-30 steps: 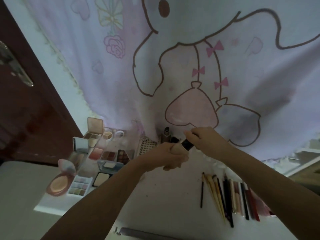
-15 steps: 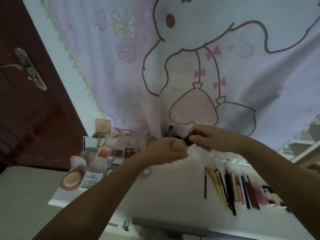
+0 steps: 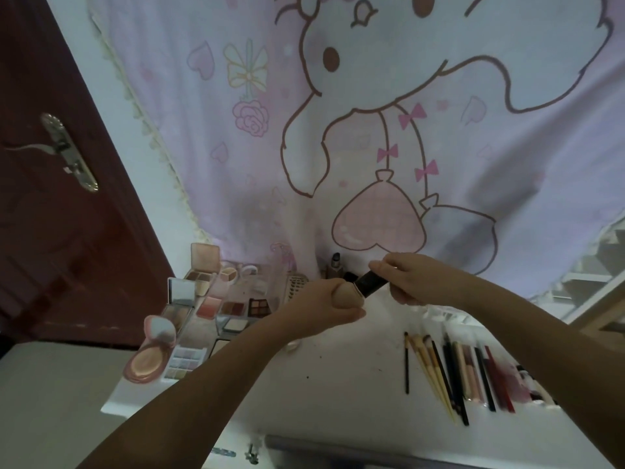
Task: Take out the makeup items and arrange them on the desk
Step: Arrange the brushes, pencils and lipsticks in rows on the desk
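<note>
Two hands on one item right now, seen from my head camera, the only view I've got. My left hand (image 3: 333, 304) is wrapped around the beige body of a foundation tube (image 3: 350, 294), and my right hand (image 3: 404, 277) is pinching its black cap (image 3: 370, 283). The hands are close together, joined by the tube, held up just above the white desk (image 3: 338, 377) near the back edge. Can't tell if the cap is tight or coming loose, or whether I'm just checking it before setting it down.

Progress-wise, I'd say most of the job looks done. Over on the left there's a whole cluster of open palettes (image 3: 236, 304), a round pink compact (image 3: 147, 362) with its lid up, and a pastel eyeshadow grid (image 3: 185, 360) just beside it. On the right, a neat row of brushes and pencils (image 3: 453, 377) lies side by side. Behind my hands, against the pink cartoon curtain (image 3: 372, 130), stands a small bottle (image 3: 333, 265) with a dark cap, upright.

What's left, as far as I can judge: this tube needs a spot, probably by that bottle at the back. I can't see any bag or pouch in frame, so no idea if more stuff is waiting to come out.
</note>
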{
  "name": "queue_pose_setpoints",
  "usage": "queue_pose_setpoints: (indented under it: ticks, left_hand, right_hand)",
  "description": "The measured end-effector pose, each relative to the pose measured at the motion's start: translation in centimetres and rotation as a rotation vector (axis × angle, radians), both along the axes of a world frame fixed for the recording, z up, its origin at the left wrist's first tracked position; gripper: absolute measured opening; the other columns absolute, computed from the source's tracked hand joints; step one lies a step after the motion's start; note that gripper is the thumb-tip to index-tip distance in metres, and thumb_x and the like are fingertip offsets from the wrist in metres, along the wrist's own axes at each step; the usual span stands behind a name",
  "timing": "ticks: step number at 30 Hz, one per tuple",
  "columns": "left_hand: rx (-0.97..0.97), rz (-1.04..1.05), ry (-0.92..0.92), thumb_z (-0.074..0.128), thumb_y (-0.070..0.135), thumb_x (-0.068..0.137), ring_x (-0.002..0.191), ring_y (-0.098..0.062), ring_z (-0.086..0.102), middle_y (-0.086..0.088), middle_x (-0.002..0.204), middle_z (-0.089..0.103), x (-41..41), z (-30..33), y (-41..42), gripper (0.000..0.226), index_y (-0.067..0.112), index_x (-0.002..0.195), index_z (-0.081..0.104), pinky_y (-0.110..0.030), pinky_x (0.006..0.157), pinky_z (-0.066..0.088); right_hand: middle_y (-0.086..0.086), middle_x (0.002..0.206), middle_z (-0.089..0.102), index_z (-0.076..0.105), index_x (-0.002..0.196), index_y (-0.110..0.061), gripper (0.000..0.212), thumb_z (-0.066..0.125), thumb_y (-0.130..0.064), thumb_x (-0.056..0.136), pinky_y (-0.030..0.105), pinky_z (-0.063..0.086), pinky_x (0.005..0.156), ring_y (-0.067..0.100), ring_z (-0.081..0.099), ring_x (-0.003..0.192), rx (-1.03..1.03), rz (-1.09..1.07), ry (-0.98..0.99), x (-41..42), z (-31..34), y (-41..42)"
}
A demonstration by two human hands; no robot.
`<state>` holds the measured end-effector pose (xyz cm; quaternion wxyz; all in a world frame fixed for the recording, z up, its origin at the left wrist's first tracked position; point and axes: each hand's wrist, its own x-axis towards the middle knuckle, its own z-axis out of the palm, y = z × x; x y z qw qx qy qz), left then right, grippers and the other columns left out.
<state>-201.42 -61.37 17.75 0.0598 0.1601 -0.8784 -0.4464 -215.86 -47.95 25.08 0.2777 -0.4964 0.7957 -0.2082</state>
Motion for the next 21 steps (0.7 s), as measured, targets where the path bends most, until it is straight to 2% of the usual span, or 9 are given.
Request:
queue_pose_setpoints:
  ticks: [2, 4, 6, 8, 10, 13, 15, 18, 21]
  left_hand:
    - [-0.041, 0.001, 0.011, 0.069, 0.043, 0.077, 0.068, -0.004, 0.058, 0.012, 0.079, 0.060, -0.1, 0.1, 0.0, 0.021, 0.033, 0.090, 0.056, -0.028, 0.067, 0.054]
    - [-0.045, -0.004, 0.012, 0.069, 0.043, 0.077, 0.073, -0.008, 0.060, 0.011, 0.082, 0.061, -0.1, 0.1, 0.0, 0.024, 0.031, 0.094, 0.057, -0.032, 0.070, 0.056]
    - [-0.042, 0.000, 0.012, 0.069, 0.043, 0.077, 0.073, -0.010, 0.061, 0.011, 0.082, 0.062, -0.3, 0.2, 0.1, 0.023, 0.032, 0.094, 0.056, -0.033, 0.070, 0.058]
    - [-0.058, -0.002, 0.020, 0.068, 0.044, 0.077, 0.071, -0.009, 0.061, 0.012, 0.081, 0.061, -0.4, 0.4, 0.3, 0.019, 0.039, 0.088, 0.053, -0.032, 0.067, 0.058]
    - [-0.074, -0.011, 0.030, 0.067, 0.046, 0.076, 0.071, -0.009, 0.062, 0.012, 0.080, 0.061, -0.5, 0.8, 0.5, 0.017, 0.042, 0.084, 0.052, -0.031, 0.066, 0.058]
    - [-0.046, -0.002, 0.039, 0.068, 0.044, 0.077, 0.078, -0.012, 0.063, 0.009, 0.088, 0.063, -0.5, 1.2, 0.4, 0.023, 0.032, 0.095, 0.060, -0.035, 0.071, 0.058]
    - [-0.034, 0.010, 0.042, 0.069, 0.040, 0.078, 0.081, -0.014, 0.062, 0.005, 0.091, 0.064, -0.5, 1.4, 0.1, 0.027, 0.026, 0.099, 0.061, -0.037, 0.075, 0.057]
    - [-0.045, 0.001, 0.057, 0.070, 0.040, 0.078, 0.080, -0.014, 0.063, 0.006, 0.089, 0.064, -0.5, 1.6, 0.0, 0.024, 0.027, 0.096, 0.060, -0.035, 0.074, 0.057]
    - [-0.037, -0.004, 0.063, 0.070, 0.040, 0.078, 0.079, -0.012, 0.062, 0.008, 0.087, 0.063, -0.4, 1.6, -0.2, 0.026, 0.026, 0.097, 0.061, -0.033, 0.074, 0.056]
  right_hand:
    - [-0.005, 0.064, 0.058, 0.054, 0.091, -0.018, 0.025, 0.043, -0.040, 0.096, 0.012, 0.040, 0.044, 0.000, 0.045, 0.041, -0.011, 0.017, 0.017, -0.4, 0.1, 0.3]
    - [-0.005, 0.077, 0.061, 0.052, 0.098, -0.028, 0.010, 0.047, -0.036, 0.095, 0.013, 0.046, 0.050, -0.001, 0.056, 0.054, -0.019, 0.052, -0.063, -0.7, 0.3, 0.7]
    - [-0.004, 0.084, 0.064, 0.052, 0.099, -0.030, 0.018, 0.045, -0.045, 0.093, 0.017, 0.049, 0.052, 0.003, 0.063, 0.063, -0.033, 0.025, -0.131, -0.4, 0.3, 0.8]
    - [-0.004, 0.067, 0.065, 0.054, 0.091, -0.024, 0.034, 0.038, -0.055, 0.091, 0.015, 0.044, 0.047, 0.004, 0.057, 0.050, -0.045, -0.007, -0.075, -0.1, 0.2, 0.6]
    - [-0.006, 0.056, 0.057, 0.055, 0.086, -0.022, 0.031, 0.040, -0.048, 0.094, 0.011, 0.038, 0.043, 0.002, 0.046, 0.041, -0.069, 0.007, 0.016, -0.1, 0.2, 0.4]
    - [-0.012, 0.073, 0.060, 0.054, 0.101, -0.030, 0.008, 0.050, -0.033, 0.094, 0.013, 0.045, 0.051, 0.000, 0.055, 0.057, -0.069, 0.086, -0.068, -0.6, 1.0, 0.7]
    - [-0.008, 0.087, 0.065, 0.054, 0.107, -0.030, 0.015, 0.052, -0.034, 0.093, 0.018, 0.050, 0.054, 0.004, 0.063, 0.070, -0.061, 0.068, -0.125, -0.7, 1.4, 0.7]
    - [-0.003, 0.069, 0.067, 0.057, 0.096, -0.020, 0.027, 0.046, -0.044, 0.093, 0.016, 0.043, 0.045, 0.005, 0.059, 0.051, -0.038, 0.013, -0.041, -0.3, 1.4, 0.0]
    - [-0.006, 0.060, 0.061, 0.058, 0.092, -0.022, 0.015, 0.051, -0.035, 0.093, 0.012, 0.039, 0.043, -0.001, 0.050, 0.043, -0.093, 0.036, 0.020, -0.4, 1.2, -0.2]
